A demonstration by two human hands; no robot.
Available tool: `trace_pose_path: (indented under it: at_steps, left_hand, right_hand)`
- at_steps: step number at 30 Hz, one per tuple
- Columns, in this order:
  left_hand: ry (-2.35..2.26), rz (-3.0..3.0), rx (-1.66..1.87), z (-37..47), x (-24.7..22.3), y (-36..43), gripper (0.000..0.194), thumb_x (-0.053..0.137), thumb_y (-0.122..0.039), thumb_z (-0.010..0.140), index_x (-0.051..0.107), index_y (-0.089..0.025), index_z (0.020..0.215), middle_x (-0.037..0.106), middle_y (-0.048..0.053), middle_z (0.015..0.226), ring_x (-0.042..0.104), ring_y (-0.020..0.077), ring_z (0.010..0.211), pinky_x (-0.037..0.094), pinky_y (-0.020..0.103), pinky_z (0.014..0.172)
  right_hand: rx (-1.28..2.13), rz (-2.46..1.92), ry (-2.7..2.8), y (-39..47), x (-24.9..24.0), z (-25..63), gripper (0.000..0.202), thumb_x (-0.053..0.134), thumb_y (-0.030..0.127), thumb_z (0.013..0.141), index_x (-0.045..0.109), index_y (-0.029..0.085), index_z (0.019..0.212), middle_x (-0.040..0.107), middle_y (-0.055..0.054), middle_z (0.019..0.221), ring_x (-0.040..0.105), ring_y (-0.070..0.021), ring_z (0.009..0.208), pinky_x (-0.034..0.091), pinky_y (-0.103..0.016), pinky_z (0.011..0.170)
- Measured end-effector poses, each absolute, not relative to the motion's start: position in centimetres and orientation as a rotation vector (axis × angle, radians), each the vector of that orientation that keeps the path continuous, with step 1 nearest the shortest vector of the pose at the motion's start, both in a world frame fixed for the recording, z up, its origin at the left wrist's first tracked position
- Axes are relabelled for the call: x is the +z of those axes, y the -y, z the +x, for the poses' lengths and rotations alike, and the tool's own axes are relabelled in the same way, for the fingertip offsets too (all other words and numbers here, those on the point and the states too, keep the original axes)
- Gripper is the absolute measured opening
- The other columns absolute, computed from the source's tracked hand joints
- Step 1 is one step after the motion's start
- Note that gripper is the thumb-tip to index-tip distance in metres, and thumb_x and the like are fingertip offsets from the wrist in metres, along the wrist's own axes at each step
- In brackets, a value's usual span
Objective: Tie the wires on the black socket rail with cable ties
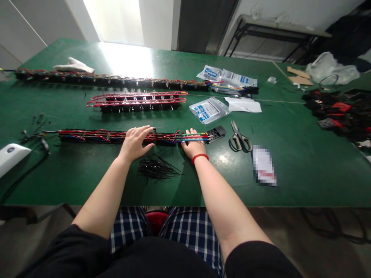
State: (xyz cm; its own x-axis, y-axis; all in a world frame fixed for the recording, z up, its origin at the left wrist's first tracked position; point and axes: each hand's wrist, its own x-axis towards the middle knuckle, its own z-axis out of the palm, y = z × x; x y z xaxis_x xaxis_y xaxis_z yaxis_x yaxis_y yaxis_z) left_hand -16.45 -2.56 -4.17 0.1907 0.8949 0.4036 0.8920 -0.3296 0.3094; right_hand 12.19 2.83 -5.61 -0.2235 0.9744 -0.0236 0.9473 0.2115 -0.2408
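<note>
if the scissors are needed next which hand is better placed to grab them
Right hand, probably: it lies over the coloured wires, with the scissors off to its right. The left hand is farther away, over the wired strip.

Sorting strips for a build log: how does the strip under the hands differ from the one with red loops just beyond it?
The near strip is longer than the middle strip.
Green and blue wires show on the near strip; the middle strip shows red loops overhanging its ends.
Left hand and right hand are at the near strip; neither is at the middle strip.
Shared: dark bodies, red wiring.
</note>
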Motion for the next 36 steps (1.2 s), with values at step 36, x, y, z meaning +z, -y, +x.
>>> trace_pose_path:
  at_steps: [36]
  left_hand:
    - [-1.862,2.453,0.708,-15.0,-5.1,1.4,0.067,0.068,-0.046,0.088,0.045,-0.026,0.148,0.052,0.007,0.152,0.050,0.0293,0.137,0.036,0.044,0.115]
  right_hand:
    - [0.347,-1.862,2.314,-2.9,-5.7,12.3,0.069,0.041,0.048,0.099,0.026,0.021,0.160,0.029,-0.006,0.166,0.026,-0.0254,0.154,0.020,-0.042,0.126]
